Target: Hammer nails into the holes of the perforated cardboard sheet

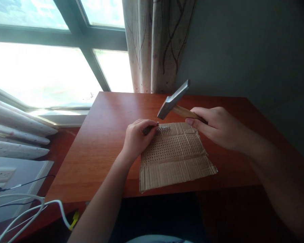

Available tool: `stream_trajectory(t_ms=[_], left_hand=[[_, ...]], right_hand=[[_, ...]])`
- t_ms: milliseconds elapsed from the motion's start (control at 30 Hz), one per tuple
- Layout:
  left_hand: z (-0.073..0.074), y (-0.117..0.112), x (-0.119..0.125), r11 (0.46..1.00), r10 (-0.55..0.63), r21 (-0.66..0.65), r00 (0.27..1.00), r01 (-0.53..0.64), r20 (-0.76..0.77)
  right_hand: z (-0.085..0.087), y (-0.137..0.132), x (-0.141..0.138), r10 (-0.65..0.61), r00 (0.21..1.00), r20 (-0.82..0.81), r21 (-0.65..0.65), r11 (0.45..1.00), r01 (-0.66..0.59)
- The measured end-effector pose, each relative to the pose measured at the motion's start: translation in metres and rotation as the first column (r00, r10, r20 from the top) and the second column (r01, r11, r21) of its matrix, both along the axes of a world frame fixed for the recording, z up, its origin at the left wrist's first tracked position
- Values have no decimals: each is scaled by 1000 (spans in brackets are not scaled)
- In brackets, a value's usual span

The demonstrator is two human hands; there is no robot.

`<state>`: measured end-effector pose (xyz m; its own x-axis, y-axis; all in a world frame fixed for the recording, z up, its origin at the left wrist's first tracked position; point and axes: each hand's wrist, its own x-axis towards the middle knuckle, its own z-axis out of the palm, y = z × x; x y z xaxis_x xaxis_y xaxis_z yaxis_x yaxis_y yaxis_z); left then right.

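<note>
A flat piece of cardboard (174, 158) full of small punched holes lies on the reddish wooden table (101, 148). My left hand (138, 136) rests on its far left corner, fingers pinched on a small nail (157, 124) held upright beside a row of nails (164, 128) standing along the far edge. My right hand (216, 126) grips the wooden handle of a hammer (173, 100). Its metal head hangs tilted just above the pinched nail.
A patterned curtain (157, 44) hangs behind the table beside a large bright window (40, 67). White cables (27, 209) and a wall socket (1, 174) lie at the lower left. A grey wall (255, 50) stands at the right.
</note>
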<state>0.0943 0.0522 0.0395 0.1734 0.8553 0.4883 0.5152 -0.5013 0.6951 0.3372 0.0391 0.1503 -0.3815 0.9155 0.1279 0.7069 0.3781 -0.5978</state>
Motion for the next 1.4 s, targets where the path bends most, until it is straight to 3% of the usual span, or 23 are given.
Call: stream_trajectory(t_ms=[500,700,1067,1400], left_hand=[[0,1,0,1000,-5,3,1000,5,9],[-2,2,-2,1000,3,2,1000,-3,-25],[-2,2,0,1000,-4,0,1000,4,-1],[-4,2,-1,1000,2,-12,1000,-3,-30]], right_hand=[[4,-2,-13,-4,1000,-25,57,998,5],[-3,1,-15,14,996,87,-67,998,-9],[3,-2,-12,-13,999,-50,8,1000,14],[-6,-2,-11,8,990,143,-75,997,3]])
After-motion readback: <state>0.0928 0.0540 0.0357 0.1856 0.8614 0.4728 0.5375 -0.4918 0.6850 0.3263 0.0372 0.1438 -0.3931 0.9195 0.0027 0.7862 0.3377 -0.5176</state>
